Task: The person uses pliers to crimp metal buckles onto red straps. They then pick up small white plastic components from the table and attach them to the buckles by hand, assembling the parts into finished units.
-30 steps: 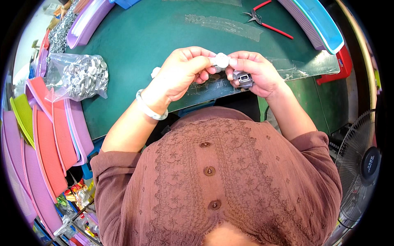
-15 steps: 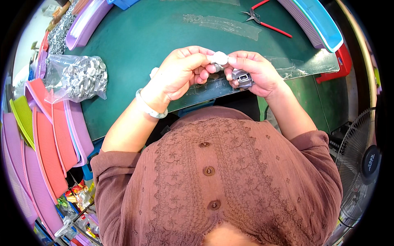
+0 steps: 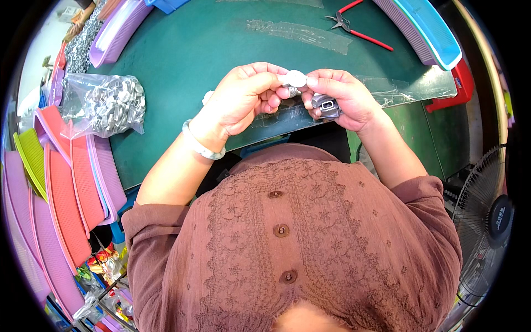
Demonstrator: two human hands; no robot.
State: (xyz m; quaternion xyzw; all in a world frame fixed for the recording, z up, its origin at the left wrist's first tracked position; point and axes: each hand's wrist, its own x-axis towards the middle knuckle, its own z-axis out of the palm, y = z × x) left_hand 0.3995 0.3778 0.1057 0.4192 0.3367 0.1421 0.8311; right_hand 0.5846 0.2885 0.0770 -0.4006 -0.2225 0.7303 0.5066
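Observation:
My left hand (image 3: 251,88) and my right hand (image 3: 345,97) meet above the near edge of the green table. Between their thumbs and fingertips they pinch a small white round disc (image 3: 296,78). A ridged grey bit shows just under the disc, partly hidden by the fingers. Tucked in the curled fingers of my right hand are grey plastic pieces (image 3: 327,106), one with a rectangular slot. Something small and white (image 3: 207,97) peeks out behind my left hand; its kind cannot be made out.
On the green table (image 3: 182,50), a clear bag of grey plastic pieces (image 3: 119,105) lies at left. Red-handled pliers (image 3: 359,33) rest at the far right, near a blue bin (image 3: 428,27). Coloured baskets (image 3: 66,205) are stacked at left; a fan (image 3: 481,221) stands at right.
Both hands stay in nearly the same place. The white disc has shifted very slightly between the fingertips.

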